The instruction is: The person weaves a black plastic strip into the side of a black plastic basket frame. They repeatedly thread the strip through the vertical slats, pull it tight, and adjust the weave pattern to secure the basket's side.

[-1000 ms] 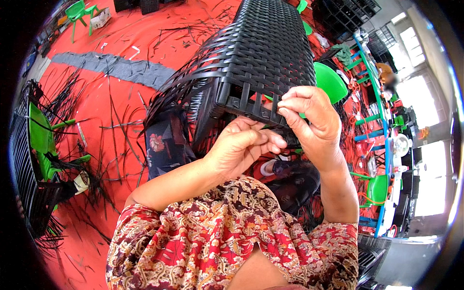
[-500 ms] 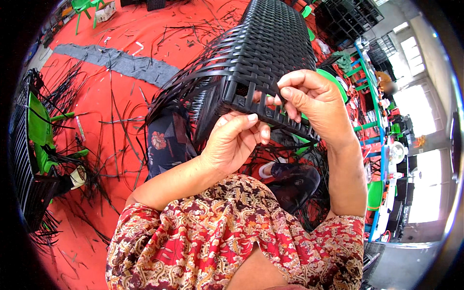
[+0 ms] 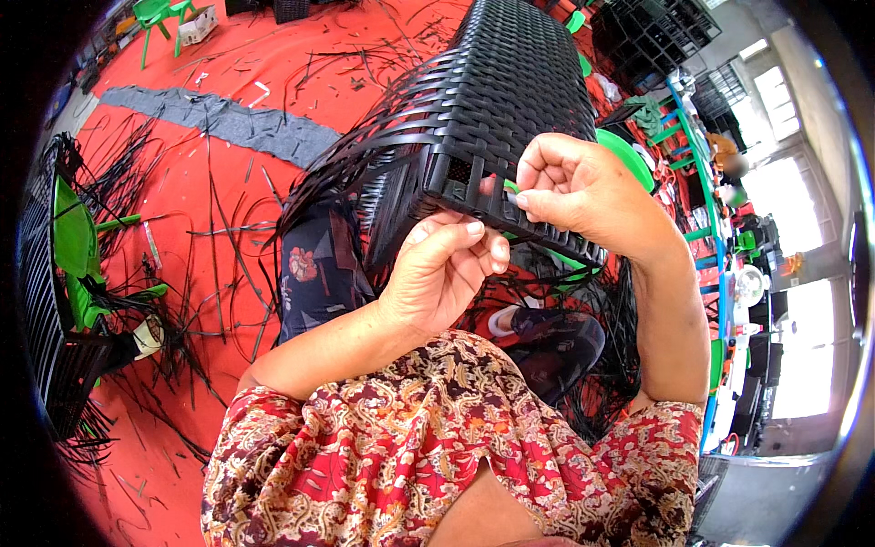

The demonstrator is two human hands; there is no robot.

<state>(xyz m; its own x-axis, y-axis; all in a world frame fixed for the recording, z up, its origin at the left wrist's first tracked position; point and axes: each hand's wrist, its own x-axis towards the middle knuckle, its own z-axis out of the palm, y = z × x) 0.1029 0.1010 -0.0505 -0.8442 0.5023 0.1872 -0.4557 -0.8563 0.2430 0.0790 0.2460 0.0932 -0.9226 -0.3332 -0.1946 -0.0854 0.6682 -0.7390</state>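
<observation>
A black woven rattan-style piece (image 3: 501, 96) stands tilted in front of me. Flat plastic strips make up its weave, and many loose strip ends (image 3: 351, 169) hang off its left side. My left hand (image 3: 447, 260) is at the near lower edge (image 3: 497, 219), fingers curled and thumb pressed in; what they pinch is hidden. Just above and to the right, my right hand (image 3: 588, 191) has thumb and forefinger closed at the edge, seemingly on a black strip, mostly covered by the fingers. Square gaps in the weave show between the hands.
Red floor covering (image 3: 182, 228) is strewn with strip scraps, and a grey cloth (image 3: 223, 123) lies across it. Another black frame (image 3: 55, 301) with a green chair (image 3: 75, 228) stands at left. At right is a blue-green metal rack (image 3: 702, 196). My knees are beneath the piece.
My right hand has turned, its wrist and forearm swinging outward to the right, and its fingertips have drawn slightly left and down. My left hand has stayed nearly still.
</observation>
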